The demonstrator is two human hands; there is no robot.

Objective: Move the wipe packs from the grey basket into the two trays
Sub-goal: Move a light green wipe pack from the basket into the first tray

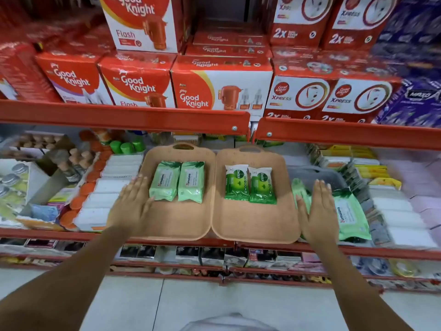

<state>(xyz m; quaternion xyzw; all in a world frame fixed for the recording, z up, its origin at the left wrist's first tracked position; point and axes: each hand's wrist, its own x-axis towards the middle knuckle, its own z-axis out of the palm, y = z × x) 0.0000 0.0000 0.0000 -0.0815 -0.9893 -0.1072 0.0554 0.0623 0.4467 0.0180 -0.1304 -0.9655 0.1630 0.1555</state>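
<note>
Two light green wipe packs (177, 181) lie side by side in the left tray (176, 223). Two darker green packs (250, 185) lie side by side in the right tray (253, 225). The two tan trays sit touching each other on a red shelf (167, 240). More light green packs (350, 213) lie in the grey basket (317, 174), just right of the right tray. The left hand (132, 205) is flat and open, fingers spread, on the left rim of the left tray, holding nothing. The right hand (319, 211) is flat and open too, standing on its edge between the right tray and the basket. Red boxes (143, 82) fill the shelf above
</note>
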